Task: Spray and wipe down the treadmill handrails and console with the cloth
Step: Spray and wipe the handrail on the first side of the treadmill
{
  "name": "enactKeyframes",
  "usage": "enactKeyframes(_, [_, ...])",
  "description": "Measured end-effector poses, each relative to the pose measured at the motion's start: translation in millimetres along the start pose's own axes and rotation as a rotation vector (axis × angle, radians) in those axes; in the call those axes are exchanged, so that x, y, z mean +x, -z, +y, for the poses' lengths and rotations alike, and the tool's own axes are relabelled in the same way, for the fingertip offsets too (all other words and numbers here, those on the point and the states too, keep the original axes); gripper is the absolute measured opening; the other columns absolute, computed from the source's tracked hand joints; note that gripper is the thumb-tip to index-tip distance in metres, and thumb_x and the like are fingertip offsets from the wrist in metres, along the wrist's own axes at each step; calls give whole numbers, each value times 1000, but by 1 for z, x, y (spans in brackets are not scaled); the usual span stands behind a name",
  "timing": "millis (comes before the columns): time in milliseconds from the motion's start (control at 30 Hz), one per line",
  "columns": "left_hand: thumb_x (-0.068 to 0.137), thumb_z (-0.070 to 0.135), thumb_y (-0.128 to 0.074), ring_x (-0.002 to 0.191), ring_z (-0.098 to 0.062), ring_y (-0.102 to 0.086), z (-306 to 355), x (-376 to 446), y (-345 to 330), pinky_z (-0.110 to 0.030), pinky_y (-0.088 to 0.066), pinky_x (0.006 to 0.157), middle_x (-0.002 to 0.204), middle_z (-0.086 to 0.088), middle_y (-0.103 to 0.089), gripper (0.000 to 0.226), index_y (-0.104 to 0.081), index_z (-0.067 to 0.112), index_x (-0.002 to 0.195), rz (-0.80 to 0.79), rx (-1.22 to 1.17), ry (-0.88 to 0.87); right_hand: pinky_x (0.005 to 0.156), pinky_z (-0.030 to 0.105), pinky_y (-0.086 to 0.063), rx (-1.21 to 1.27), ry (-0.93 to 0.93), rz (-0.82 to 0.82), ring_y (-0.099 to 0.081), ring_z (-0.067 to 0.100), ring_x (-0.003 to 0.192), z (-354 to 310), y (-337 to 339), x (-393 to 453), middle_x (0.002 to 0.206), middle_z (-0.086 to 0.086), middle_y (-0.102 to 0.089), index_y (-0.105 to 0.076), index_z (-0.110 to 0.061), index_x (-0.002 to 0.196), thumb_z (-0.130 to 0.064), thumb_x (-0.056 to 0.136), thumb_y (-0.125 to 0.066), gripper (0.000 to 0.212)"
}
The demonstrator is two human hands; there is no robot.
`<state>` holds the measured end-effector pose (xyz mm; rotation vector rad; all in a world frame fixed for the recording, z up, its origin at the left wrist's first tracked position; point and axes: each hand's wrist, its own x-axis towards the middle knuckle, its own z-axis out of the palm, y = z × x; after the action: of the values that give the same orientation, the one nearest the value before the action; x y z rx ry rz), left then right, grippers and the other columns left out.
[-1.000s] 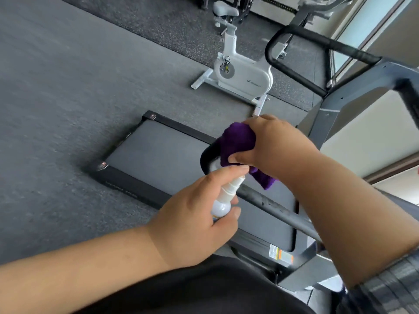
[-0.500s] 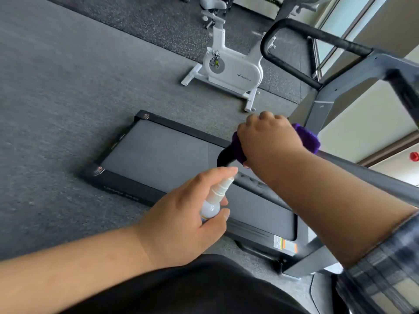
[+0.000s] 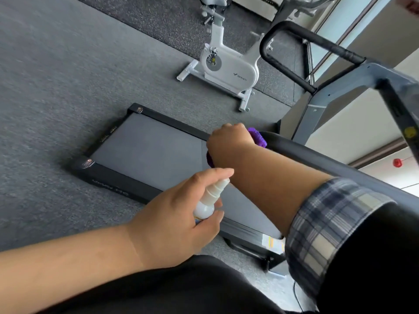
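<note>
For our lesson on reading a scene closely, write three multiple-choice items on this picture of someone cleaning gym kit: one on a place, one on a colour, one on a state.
1. Where is the white exercise bike?
A. On the floor beyond the treadmill deck
B. On the deck
C. Behind the person

2. What colour is the cloth?
A. Yellow
B. Purple
C. White

3. What is the left hand doing?
A. Lying flat on the floor
B. Holding the white spray bottle
C. Gripping the far handrail

Answers:
1 A, the bike stands on the floor past the deck's far edge.
2 B, purple fabric shows around the right hand at the near handrail.
3 B, its fingers curl round the bottle, one over the nozzle.
</note>
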<state>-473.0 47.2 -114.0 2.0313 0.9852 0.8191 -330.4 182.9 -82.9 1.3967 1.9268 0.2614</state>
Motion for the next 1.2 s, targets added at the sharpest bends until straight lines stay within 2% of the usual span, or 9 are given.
enactKeyframes(100, [86,43,-56,99,-4,-58,0,1,9,-9,-42,83,107,26,-54,62,-22,66,133,23,-34,-5,78,40,-48,103,-86,-181,-61,31,109,38,26,-15,106,-2,-58,-55,-26,107,-57,80,-72,44])
enactKeyframes(200, [85,45,-54,97,-7,-60,-9,-3,15,-14,-46,82,106,23,-55,61,-22,63,134,51,-38,-40,83,40,-53,145,-141,-240,-65,31,93,60,36,-24,97,0,-66,-62,-18,107,-69,67,-76,66])
enactKeyframes(333, [84,46,-54,97,-7,-59,-12,-5,18,-15,-46,81,106,22,-55,61,-24,64,133,68,-59,-20,73,37,-51,64,-137,-219,-64,28,88,40,32,-19,84,-4,-61,-61,-21,88,-61,73,-76,45])
enactKeyframes(467, [84,44,-57,97,-4,-58,-9,-7,22,-10,-43,82,106,23,-54,64,-22,67,132,63,-51,-3,89,42,-49,-56,-44,-161,-60,32,115,-11,4,17,117,3,-63,-66,-19,114,-25,96,-55,22])
enactKeyframes(667, [88,28,-67,97,4,-55,-7,-10,29,-3,-37,79,106,26,-54,75,-20,72,127,69,30,-14,94,44,-49,-62,-1,-267,-56,28,119,-29,-13,51,126,3,-61,-63,-23,107,-26,96,-52,16])
enactKeyframes(833, [84,45,-56,97,-1,-58,-7,-8,31,-13,-44,82,108,26,-54,64,-21,69,131,68,-4,-26,69,36,-47,153,-56,-62,-61,25,95,19,6,3,97,-5,-62,-62,-27,93,-42,73,-76,29])
enactKeyframes(967, [83,45,-54,93,-1,-59,-10,-2,31,-15,-45,81,105,25,-56,63,-23,65,134,75,-2,-55,72,33,-49,555,-175,90,-60,19,90,72,4,-56,100,-10,-60,-59,-37,120,-57,66,-82,62])
enactKeyframes(1100, [83,43,-55,93,-2,-60,-11,4,33,-16,-45,82,106,25,-56,63,-23,65,134,85,-4,-80,72,28,-45,946,-319,117,-59,9,80,102,-20,-93,95,-18,-61,-56,-43,127,-51,65,-86,70])
enactKeyframes(1200, [83,41,-55,93,-3,-60,-10,11,34,-16,-45,82,105,23,-56,64,-23,64,133,70,-11,-92,66,23,-42,1015,-352,160,-57,3,81,105,-34,-101,97,-21,-58,-55,-44,129,-50,65,-86,72])
